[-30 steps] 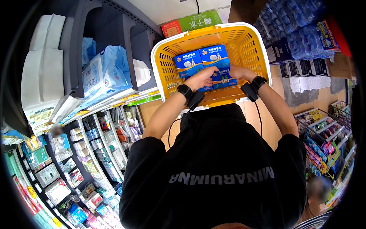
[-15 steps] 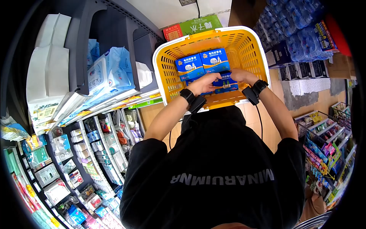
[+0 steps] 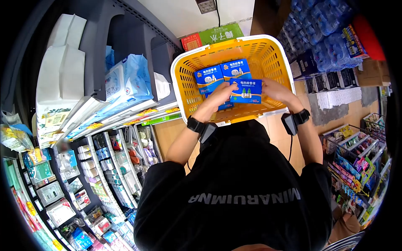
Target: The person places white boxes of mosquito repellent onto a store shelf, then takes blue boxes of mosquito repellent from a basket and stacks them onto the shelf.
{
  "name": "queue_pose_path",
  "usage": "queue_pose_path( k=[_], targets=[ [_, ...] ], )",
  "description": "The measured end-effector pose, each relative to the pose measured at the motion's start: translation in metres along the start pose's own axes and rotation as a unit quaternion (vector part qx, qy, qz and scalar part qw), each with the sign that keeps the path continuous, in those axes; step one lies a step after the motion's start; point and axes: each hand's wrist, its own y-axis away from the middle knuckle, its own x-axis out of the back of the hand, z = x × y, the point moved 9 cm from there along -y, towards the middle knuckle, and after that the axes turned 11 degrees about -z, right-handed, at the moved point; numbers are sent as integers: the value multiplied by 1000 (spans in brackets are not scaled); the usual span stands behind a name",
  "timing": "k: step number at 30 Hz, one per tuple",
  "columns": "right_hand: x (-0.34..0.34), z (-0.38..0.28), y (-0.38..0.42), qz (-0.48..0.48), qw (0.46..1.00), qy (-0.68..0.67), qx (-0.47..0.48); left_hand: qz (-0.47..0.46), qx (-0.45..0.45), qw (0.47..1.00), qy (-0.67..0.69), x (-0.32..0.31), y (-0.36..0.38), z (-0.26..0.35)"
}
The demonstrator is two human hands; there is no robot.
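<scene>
A blue mosquito repellent liquid box (image 3: pixel 246 93) with two green bottles printed on it is gripped between my two hands, its front facing up at me. My left hand (image 3: pixel 218 97) pinches its left edge, thumb over the front. At the opposite edge, my right hand (image 3: pixel 274 90) has its fingers closed, partly hidden behind the box. Beneath is a yellow plastic basket (image 3: pixel 270 50) with a white rim. Inside it, a left blue box (image 3: pixel 208 78) and a right blue box (image 3: pixel 235 69) sit side by side. Another blue box (image 3: pixel 226 106) shows partly below my left hand.
To the left, a dark shelf unit (image 3: pixel 100 46) carries blue wipes packs (image 3: pixel 132 79) and white paper packs (image 3: pixel 63 71). A green carton (image 3: pixel 222 34) lies behind the basket. Bottled water packs (image 3: pixel 331 46) are stacked at the right, above wire racks (image 3: pixel 356 146) of small goods.
The box with the green bottles has risen from among the others in the basket and now looks larger. My hands have moved apart to its two side edges.
</scene>
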Motion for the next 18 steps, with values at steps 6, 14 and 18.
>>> queue_pose_path(
  k=[6, 14, 18],
  targets=[
    [12, 5, 41, 167, 975, -148, 25, 95, -137, 985, -41, 17, 50, 38],
    [-5, -60, 117, 286, 905, -242, 200, 72, -247, 966, 0, 7, 110, 76],
    [-13, -90, 161, 354, 879, -229, 223, 33, -308, 950, -43, -9, 136, 92]
  ],
)
